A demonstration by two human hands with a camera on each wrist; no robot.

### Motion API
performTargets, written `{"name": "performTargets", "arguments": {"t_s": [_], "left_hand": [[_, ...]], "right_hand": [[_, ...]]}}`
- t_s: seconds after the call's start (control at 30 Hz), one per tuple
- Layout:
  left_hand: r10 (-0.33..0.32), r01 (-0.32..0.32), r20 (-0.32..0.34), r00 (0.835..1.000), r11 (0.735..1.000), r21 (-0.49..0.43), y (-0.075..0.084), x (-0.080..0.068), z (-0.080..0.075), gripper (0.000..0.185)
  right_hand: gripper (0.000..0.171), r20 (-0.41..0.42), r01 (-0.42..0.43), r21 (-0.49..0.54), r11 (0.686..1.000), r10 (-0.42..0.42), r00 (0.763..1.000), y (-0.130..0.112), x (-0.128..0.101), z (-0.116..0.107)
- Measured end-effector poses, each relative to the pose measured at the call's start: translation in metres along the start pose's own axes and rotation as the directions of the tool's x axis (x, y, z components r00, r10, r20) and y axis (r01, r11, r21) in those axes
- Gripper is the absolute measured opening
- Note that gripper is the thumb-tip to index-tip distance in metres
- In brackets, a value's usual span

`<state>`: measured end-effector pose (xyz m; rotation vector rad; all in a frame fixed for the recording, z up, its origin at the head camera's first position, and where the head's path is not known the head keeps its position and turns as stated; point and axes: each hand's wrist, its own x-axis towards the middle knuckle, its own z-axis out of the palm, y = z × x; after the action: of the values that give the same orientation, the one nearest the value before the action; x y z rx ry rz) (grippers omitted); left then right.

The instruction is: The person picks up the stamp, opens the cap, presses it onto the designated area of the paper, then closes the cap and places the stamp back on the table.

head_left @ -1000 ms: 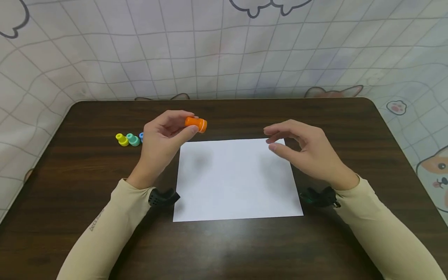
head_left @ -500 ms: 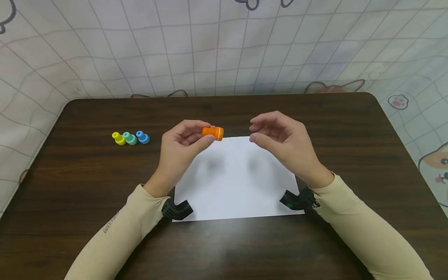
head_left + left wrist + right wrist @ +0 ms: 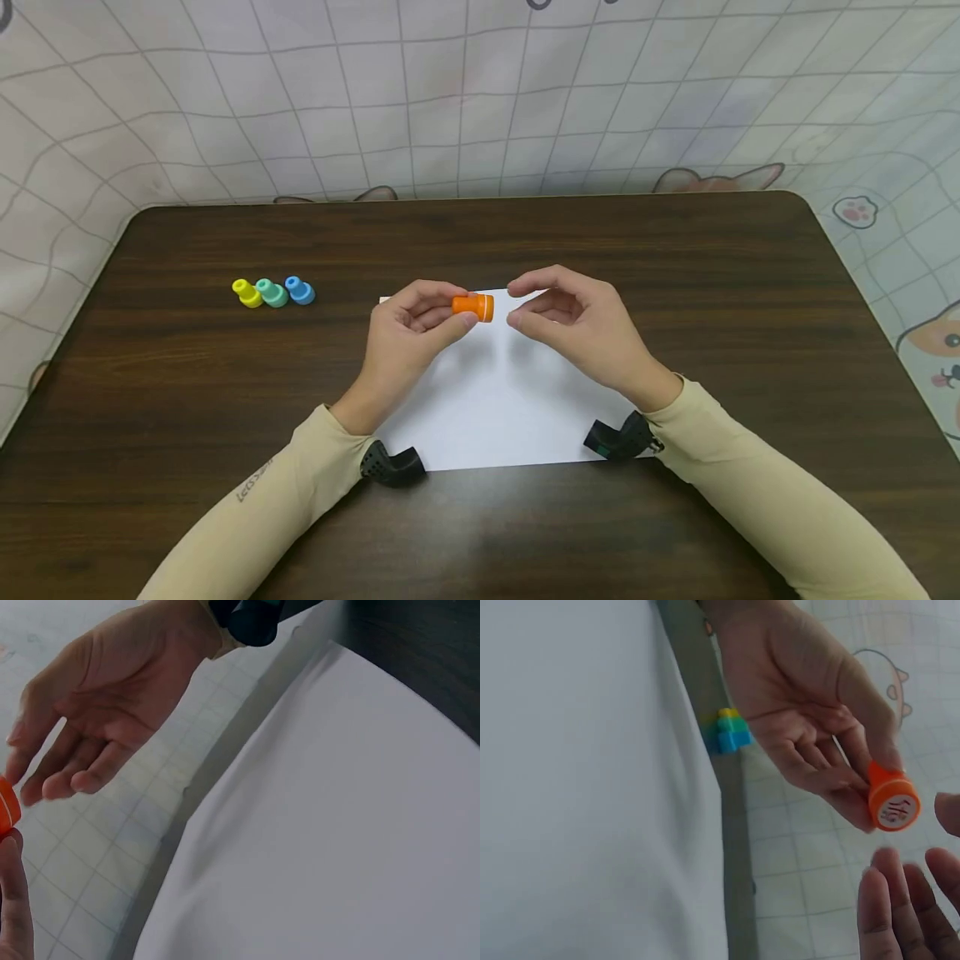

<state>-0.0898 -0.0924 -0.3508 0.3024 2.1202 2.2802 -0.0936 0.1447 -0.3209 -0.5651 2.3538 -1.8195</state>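
The left hand (image 3: 408, 337) pinches the orange stamp (image 3: 471, 307) between thumb and fingers, holding it sideways above the white paper (image 3: 510, 408), near the sheet's far edge. The stamp's round end, a white disc with reddish marks, faces the right hand (image 3: 585, 325), whose thumb and fingers are parted and loosely bent, just beside the stamp and apart from it. Toward the far left corner of the table (image 3: 712, 250), a yellow stamp (image 3: 246, 293), a teal stamp (image 3: 272, 292) and a blue stamp (image 3: 300, 291) stand in a row.
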Motion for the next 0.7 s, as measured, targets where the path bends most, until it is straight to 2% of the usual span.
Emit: {"name": "performTargets", "arguments": {"t_s": [0.33,0.7], "left_hand": [[-0.02,0.021,0.045,0.999,0.999,-0.03,-0.006,-0.004,0.007,0.031],[0.027,-0.027,0.062,0.998,1.0,0.013,-0.009,-0.006,0.009,0.033]], "right_hand": [[0.033,0.058,-0.066,0.058,0.996,0.062,0.996,0.009,-0.002,0.01],[0.029,0.006,-0.051,0.132,0.99,0.05,0.999,0.014,-0.002,0.016]]}}
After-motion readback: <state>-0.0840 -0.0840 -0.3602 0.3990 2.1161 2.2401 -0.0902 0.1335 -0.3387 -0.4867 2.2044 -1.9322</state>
